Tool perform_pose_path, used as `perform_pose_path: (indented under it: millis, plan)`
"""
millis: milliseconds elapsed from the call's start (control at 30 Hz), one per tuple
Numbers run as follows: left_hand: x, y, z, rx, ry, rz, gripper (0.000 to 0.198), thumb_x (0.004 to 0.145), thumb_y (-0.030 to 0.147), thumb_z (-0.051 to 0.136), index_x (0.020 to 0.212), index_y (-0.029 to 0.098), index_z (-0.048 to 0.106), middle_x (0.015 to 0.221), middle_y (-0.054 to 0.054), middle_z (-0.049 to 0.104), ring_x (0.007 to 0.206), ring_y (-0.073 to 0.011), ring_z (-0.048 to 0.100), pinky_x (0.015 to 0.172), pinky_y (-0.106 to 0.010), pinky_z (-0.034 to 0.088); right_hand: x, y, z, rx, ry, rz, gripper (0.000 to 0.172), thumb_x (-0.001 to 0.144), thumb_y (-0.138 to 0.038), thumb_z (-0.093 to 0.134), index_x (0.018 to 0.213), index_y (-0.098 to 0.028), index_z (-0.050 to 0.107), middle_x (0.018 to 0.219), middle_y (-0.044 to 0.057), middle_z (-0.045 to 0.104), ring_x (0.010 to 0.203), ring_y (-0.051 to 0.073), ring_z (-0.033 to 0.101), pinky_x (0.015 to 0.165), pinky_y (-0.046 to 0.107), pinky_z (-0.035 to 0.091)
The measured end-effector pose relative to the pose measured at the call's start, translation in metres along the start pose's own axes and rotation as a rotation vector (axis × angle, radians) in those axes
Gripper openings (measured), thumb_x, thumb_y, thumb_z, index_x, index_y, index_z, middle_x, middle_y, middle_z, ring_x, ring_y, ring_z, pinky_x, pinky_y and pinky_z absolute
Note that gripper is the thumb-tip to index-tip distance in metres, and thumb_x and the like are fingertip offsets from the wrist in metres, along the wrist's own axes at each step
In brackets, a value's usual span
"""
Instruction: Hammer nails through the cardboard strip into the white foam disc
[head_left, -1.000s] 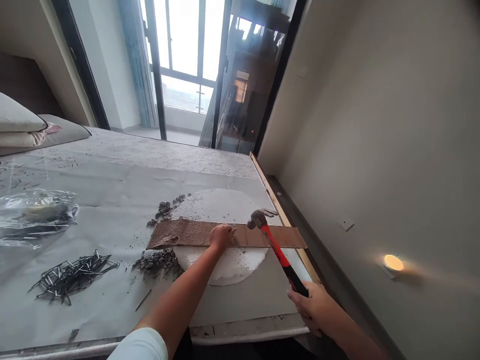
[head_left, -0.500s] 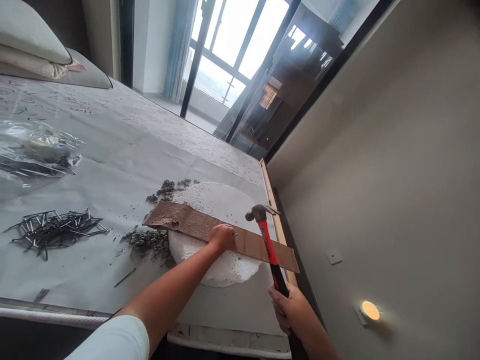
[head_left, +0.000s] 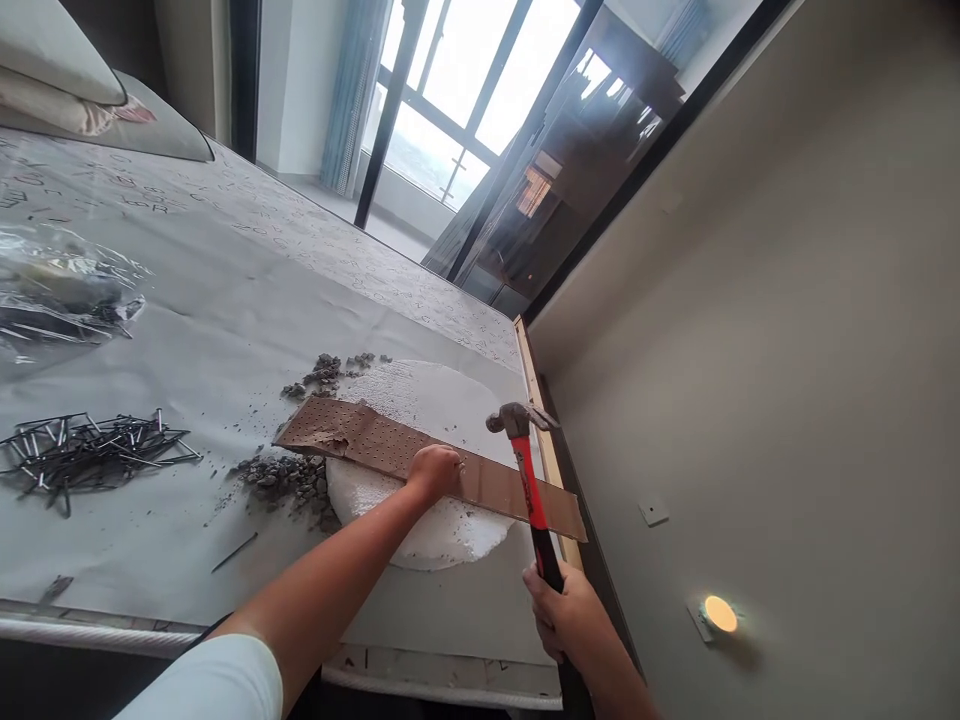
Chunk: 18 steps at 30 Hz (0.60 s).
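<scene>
A brown strip (head_left: 375, 437) with many small holes toward its left end lies across a round white foam slab (head_left: 442, 400). My left hand (head_left: 434, 472) is closed on the middle of the strip; whatever its fingers pinch is too small to make out. In my right hand (head_left: 559, 605) is a claw hammer (head_left: 529, 480) with a red and black handle, gripped low, its metal head raised over the strip's right part. Grey crumbled bits (head_left: 289, 482) lie around the slab's left side. A heap of dark nails (head_left: 94, 450) sits at the left.
A clear plastic bag (head_left: 64, 290) lies at the far left, and a single nail (head_left: 234, 551) below the crumbs. A wooden rail (head_left: 536, 375) runs along the right edge, beside the wall (head_left: 750, 330). Pillows (head_left: 56, 60) are at the top left.
The whole view has shifted slightly, so that things appear a little further left. Both hands keep their grips, and the hammer stays raised in nearly the same pose.
</scene>
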<state>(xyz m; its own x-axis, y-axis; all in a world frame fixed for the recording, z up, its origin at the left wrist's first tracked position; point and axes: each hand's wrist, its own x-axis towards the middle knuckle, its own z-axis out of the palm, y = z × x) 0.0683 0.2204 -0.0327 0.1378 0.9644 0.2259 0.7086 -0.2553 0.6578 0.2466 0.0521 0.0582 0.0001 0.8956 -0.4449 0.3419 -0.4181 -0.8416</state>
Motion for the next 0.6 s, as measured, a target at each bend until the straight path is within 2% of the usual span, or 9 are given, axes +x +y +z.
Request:
perform_pose_path:
  millis: [133, 300, 400, 500, 600]
  plan:
    - [0.0, -0.003, 0.002, -0.042, 0.019, -0.021, 0.019, 0.071, 0.027, 0.058, 0.056, 0.018, 0.066, 0.071, -0.008, 0.065, 0.074, -0.0208, 0.059, 0.073, -0.03, 0.041, 0.006, 0.008, 0.008, -0.013, -0.062, 0.103, 0.036, 0.067, -0.049, 0.058, 0.069, -0.023, 0.032, 0.038, -0.015, 0.026, 0.027, 0.003, 0.021, 0.027, 0.018, 0.02]
    - [0.002, -0.003, 0.003, -0.051, 0.006, -0.006, 0.017, 0.07, 0.024, 0.056, 0.056, 0.018, 0.065, 0.071, -0.007, 0.065, 0.077, -0.0208, 0.058, 0.075, -0.029, 0.04, 0.0, 0.001, 0.001, -0.039, 0.021, -0.034, 0.033, 0.072, -0.05, 0.054, 0.07, -0.022, 0.035, 0.04, -0.015, 0.027, 0.028, 0.002, 0.022, 0.027, 0.017, 0.019]
    - [0.003, -0.004, -0.003, -0.099, -0.007, 0.008, 0.01, 0.067, 0.019, 0.057, 0.067, 0.02, 0.067, 0.077, -0.006, 0.065, 0.08, -0.0193, 0.056, 0.073, -0.027, 0.04, 0.004, 0.002, 0.005, -0.05, 0.034, -0.001, 0.034, 0.071, -0.05, 0.055, 0.069, -0.023, 0.035, 0.04, -0.014, 0.028, 0.028, 0.003, 0.023, 0.027, 0.017, 0.021]
    - [0.004, -0.009, -0.013, -0.208, 0.002, -0.054, 0.026, 0.064, 0.013, 0.053, 0.086, 0.021, 0.063, 0.078, -0.002, 0.062, 0.075, -0.0157, 0.054, 0.065, -0.023, 0.038, 0.014, 0.011, 0.017, -0.037, -0.032, 0.108, 0.034, 0.068, -0.047, 0.057, 0.068, -0.023, 0.032, 0.038, -0.015, 0.027, 0.028, 0.003, 0.023, 0.027, 0.018, 0.021]
    - [0.007, -0.016, -0.019, -0.3, 0.059, -0.109, 0.027, 0.064, 0.011, 0.046, 0.087, 0.018, 0.058, 0.073, 0.0, 0.058, 0.068, -0.0131, 0.05, 0.061, -0.022, 0.036, 0.016, 0.016, 0.021, -0.011, -0.064, 0.097, 0.032, 0.069, -0.045, 0.055, 0.069, -0.024, 0.031, 0.038, -0.015, 0.027, 0.027, 0.003, 0.021, 0.026, 0.018, 0.018]
